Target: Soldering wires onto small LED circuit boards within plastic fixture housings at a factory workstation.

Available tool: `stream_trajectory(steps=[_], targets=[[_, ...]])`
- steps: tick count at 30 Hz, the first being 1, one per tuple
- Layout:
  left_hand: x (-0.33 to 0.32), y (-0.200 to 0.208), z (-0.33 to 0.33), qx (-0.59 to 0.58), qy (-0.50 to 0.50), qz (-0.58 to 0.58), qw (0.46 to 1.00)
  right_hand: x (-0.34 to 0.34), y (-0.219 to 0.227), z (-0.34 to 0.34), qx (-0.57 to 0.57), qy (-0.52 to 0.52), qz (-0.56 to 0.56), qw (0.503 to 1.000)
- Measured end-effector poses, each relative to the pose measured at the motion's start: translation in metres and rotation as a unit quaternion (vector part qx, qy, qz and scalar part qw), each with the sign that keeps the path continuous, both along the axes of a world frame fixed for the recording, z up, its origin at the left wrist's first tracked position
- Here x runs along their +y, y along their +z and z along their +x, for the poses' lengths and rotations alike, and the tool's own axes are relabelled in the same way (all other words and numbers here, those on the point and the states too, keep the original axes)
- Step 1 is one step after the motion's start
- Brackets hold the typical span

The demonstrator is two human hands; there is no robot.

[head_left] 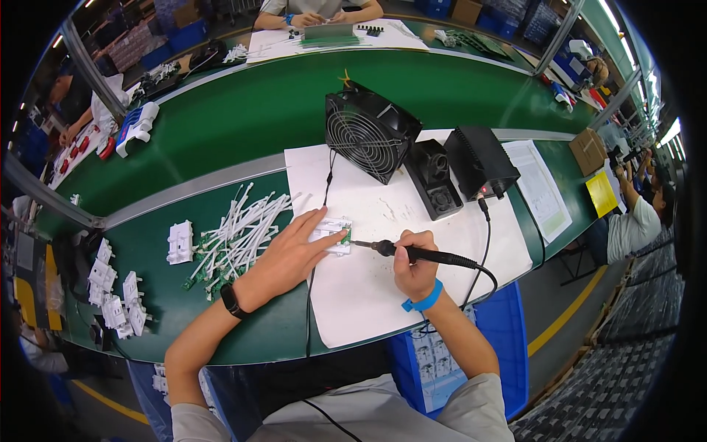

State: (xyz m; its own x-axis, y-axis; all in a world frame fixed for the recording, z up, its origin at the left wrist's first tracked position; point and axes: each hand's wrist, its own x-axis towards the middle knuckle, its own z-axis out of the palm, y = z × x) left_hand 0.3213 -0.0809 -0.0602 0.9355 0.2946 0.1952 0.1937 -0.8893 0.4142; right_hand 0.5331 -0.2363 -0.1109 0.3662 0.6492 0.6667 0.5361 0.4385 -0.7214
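Observation:
My right hand (416, 267) is closed around the black handle of a soldering iron (442, 257), whose metal tip points left. The tip reaches the edge of a small green circuit board (347, 237) in a white plastic housing (336, 224); whether they touch is too small to tell. Fingers stretched out, my left hand (283, 259) lies across the housing, a fingertip at the board. Part of the housing is hidden beneath it. Left of that hand is a heap of white cables (239, 228) with small green boards at their ends.
A black fan (372, 132), an iron stand (434, 180) and a black power unit (480, 163) stand behind the white sheet (368, 309). More white housings (114, 295) lie at left. Printed papers (541, 191) are at right. A blue bin (508, 346) sits below the edge. Another person works opposite.

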Motion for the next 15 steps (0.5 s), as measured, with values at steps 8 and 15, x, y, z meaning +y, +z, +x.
stream_trajectory(steps=[8,15], targets=[[-0.0021,-0.0027,0.0005,-0.021,0.003,0.029,0.999,-0.0002,0.0023,-0.0006,-0.008,-0.013,-0.002,1.0],[-0.0048,-0.0076,-0.0005,-0.022,0.017,0.073,0.997,0.0027,0.0044,-0.0013,-0.001,-0.009,-0.006,1.0]])
